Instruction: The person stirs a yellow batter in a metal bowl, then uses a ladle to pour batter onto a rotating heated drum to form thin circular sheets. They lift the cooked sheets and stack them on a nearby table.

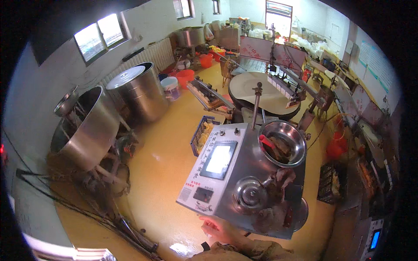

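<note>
Near the centre, a white rectangular control panel (207,182) is facing me, probably for easy reading. At lower centre, my bare right hand (215,228) is hovering nearby; I cannot tell whether it is gripping anything. Rightward, a round steel kettle (251,193) and shiny steel bowl (294,135) are sitting close, likely for reach.

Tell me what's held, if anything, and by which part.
No held thing shows in the one visible hand, near the machine; whether its curled fingers hide something cannot be told.
</note>
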Demonstrator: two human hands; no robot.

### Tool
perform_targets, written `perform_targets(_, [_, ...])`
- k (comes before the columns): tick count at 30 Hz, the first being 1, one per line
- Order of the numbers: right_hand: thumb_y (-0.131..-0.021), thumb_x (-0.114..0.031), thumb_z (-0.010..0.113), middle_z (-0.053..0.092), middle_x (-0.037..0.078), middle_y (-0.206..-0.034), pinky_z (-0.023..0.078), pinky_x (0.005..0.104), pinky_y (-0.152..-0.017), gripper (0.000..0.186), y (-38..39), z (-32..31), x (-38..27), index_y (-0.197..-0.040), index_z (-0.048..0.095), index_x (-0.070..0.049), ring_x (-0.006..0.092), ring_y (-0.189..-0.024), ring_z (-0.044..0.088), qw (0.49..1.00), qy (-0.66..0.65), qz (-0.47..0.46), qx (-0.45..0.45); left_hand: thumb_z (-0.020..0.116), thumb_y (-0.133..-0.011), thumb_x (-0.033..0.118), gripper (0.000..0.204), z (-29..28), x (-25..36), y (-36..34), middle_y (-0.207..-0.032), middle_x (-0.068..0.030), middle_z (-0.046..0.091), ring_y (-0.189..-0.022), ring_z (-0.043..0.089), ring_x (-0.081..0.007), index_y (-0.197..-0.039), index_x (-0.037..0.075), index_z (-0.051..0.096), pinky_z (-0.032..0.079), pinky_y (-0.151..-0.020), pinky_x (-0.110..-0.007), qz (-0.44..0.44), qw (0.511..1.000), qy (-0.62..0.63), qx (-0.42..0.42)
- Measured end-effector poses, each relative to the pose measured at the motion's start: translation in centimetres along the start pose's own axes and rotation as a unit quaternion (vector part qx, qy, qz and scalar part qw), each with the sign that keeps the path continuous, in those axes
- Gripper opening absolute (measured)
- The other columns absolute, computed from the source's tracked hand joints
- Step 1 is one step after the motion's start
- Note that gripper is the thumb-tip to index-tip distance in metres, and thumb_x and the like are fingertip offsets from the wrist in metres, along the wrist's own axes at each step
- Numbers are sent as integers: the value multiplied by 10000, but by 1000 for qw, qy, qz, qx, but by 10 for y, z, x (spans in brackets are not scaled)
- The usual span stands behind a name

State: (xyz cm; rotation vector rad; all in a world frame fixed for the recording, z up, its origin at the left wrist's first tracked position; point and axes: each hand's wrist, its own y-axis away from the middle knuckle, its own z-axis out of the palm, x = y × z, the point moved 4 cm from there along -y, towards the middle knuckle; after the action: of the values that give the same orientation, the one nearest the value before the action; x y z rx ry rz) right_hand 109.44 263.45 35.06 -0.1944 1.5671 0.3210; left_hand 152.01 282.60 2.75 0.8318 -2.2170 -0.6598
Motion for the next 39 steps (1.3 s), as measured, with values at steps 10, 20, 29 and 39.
perform_targets(10, [-869,-175,584,567,51,-885,454,241,-655,349,-97,14,3,-1171,519,-15,95,-737,526,987,-8,45,157,518,-825,253,232,-129,73,-156,-635,-131,576,-581,580,-282,-847,40,609,476,-499,-411,117,972,-200,-47])
perform_targets(20, [-867,-177,576,556,43,-828,461,239,-648,335,-224,90,14,-1145,530,3,99,-723,549,933,-38,75,350,520,-816,152,181,-257,144,-362,-668,-134,566,-557,574,-262,-899,5,584,474,-465,-386,10,989,118,-93])
perform_targets(29, [-864,-201,578,599,71,-865,478,247,-660,346,-328,144,4,-1145,542,-3,118,-729,586,920,-20,74,384,521,-808,62,169,-340,241,-501,-698,-137,556,-536,569,-244,-946,-26,561,472,-434,-363,-18,930,315,-187])
perform_targets(39, [-867,-193,575,581,64,-882,480,245,-661,339,-467,106,15,-1140,535,5,102,-742,581,915,-4,88,395,521,-839,70,222,-321,403,-589,-810,-137,568,-626,604,-244,-1043,-14,541,507,-490,-335,38,951,218,-215])
